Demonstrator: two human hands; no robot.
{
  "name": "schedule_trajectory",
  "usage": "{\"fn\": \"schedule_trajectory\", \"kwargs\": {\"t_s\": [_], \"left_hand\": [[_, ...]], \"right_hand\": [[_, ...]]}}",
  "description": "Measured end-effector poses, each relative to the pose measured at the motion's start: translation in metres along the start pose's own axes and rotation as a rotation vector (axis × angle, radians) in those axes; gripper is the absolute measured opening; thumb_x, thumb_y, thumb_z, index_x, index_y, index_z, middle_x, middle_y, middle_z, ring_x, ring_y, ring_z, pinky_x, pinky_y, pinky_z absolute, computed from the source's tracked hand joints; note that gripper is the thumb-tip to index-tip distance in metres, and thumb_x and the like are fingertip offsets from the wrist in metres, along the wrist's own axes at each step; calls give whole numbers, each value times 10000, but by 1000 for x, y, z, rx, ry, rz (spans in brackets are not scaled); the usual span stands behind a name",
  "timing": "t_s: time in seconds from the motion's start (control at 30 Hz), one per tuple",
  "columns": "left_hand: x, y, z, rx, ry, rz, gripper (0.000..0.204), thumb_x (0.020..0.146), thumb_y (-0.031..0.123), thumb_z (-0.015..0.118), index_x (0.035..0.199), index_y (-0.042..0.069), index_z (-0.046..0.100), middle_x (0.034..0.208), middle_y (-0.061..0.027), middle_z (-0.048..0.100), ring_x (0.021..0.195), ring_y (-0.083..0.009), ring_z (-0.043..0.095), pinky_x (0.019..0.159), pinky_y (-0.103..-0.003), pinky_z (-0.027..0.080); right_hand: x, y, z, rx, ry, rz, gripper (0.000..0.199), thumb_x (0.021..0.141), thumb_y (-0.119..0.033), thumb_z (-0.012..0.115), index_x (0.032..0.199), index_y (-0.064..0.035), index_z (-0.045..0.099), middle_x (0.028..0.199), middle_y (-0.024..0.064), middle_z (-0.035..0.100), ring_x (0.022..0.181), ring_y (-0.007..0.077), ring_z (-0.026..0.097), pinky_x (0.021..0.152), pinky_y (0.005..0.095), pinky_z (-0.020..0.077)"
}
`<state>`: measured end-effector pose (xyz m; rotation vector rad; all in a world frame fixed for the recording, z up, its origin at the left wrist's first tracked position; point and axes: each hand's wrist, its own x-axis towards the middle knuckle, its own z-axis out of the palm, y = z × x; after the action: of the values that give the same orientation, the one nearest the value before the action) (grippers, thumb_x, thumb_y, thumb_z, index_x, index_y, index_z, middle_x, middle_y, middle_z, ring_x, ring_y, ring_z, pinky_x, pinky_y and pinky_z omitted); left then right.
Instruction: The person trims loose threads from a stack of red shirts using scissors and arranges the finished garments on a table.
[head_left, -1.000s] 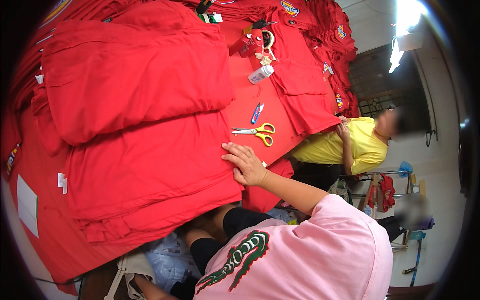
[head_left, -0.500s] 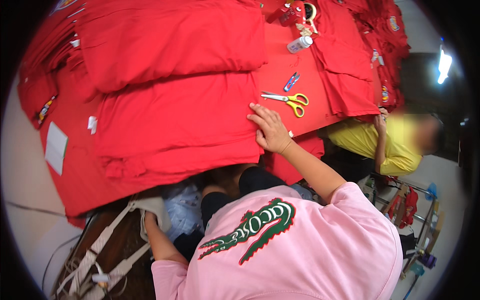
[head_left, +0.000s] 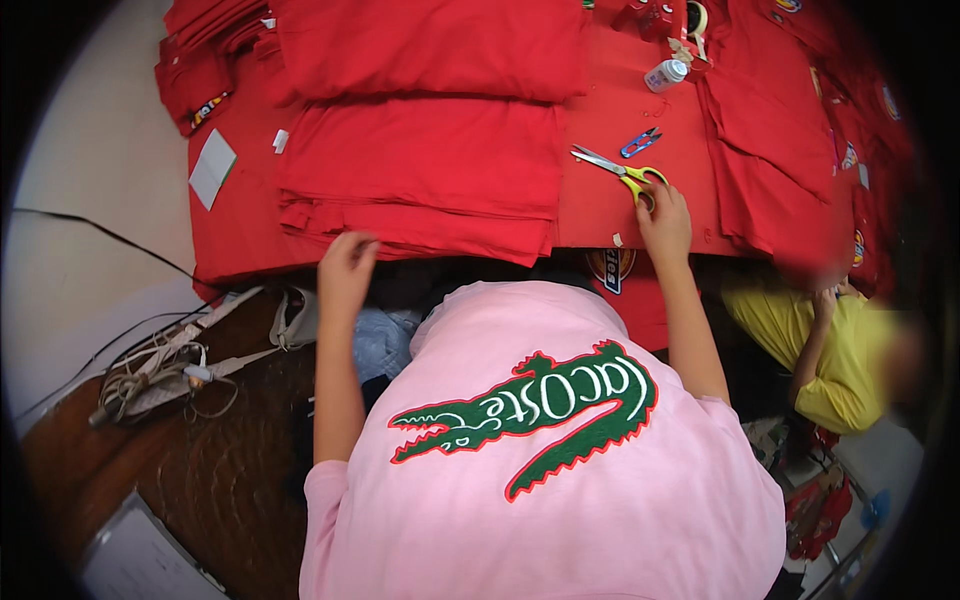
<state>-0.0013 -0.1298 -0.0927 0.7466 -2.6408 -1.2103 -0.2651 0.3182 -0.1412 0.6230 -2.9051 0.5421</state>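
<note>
At the near edge of the red-covered table (head_left: 610, 228), my right hand (head_left: 664, 228) has its fingers closed at the handles of the yellow-handled scissors (head_left: 628, 172), whose blades point left. A blue thread snipper (head_left: 640, 142) lies just beyond them. My left hand (head_left: 347, 264) hovers at the front edge of a stack of folded red garments (head_left: 420, 160). Its fingers are curled together, and whatever they may hold is hidden.
More folded red cloth (head_left: 430, 45) lies farther back, with red garments (head_left: 765, 140) at right. A white bottle (head_left: 665, 75) and a tape roll (head_left: 697, 17) stand at the back. A paper pad (head_left: 212, 168) lies left. A person in yellow (head_left: 850, 350) sits at right; cords (head_left: 160, 370) lie lower left.
My right hand has left the folded garments and moved right to the scissors. My left hand has risen from below the table to the stack's front edge. The view has shifted.
</note>
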Motion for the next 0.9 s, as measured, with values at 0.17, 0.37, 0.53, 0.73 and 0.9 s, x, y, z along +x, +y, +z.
{"fn": "schedule_trajectory", "kwargs": {"t_s": [0.17, 0.37, 0.53, 0.73, 0.9], "left_hand": [[33, 41, 67, 374, 42, 350, 224, 910, 129, 721, 1134, 131, 715, 1031, -99, 639, 899, -327, 673, 783, -436, 547], [60, 36, 70, 476, -50, 369, 71, 929, 103, 687, 998, 99, 669, 855, -90, 640, 794, -298, 680, 726, -410, 547], [78, 64, 59, -51, -136, -136, 89, 989, 39, 579, 1065, 84, 576, 947, -121, 726, 876, -208, 728, 748, -354, 549], [100, 39, 120, -1119, 296, -185, 265, 1015, -28, 515, 1251, 62, 434, 1305, -163, 595, 1187, -201, 621, 1017, -365, 538], [87, 38, 165, -807, 127, -15, 306, 899, -81, 656, 1179, 37, 616, 1240, -46, 562, 1098, -130, 582, 978, -282, 500]], "right_hand": [[-3, 14, -8, 147, -113, 72, 268, 905, -191, 740, 1146, -93, 679, 1120, 102, 668, 1007, 354, 673, 802, 461, 554], [0, 5, -16, 78, 0, 25, 354, 896, -185, 749, 1232, -116, 662, 1186, 106, 645, 1040, 342, 673, 821, 453, 563], [4, 10, -19, -13, -127, 79, 317, 882, -187, 756, 1184, -119, 690, 1154, 108, 648, 1000, 349, 686, 804, 465, 567], [6, -9, -41, -3, -371, 150, 290, 871, -140, 751, 1148, -77, 696, 943, 96, 711, 719, 330, 677, 658, 434, 552], [-1, -41, -34, 1059, -571, 695, 226, 931, -64, 702, 1123, 50, 674, 853, 50, 712, 558, 30, 536, 511, 185, 415]]}}
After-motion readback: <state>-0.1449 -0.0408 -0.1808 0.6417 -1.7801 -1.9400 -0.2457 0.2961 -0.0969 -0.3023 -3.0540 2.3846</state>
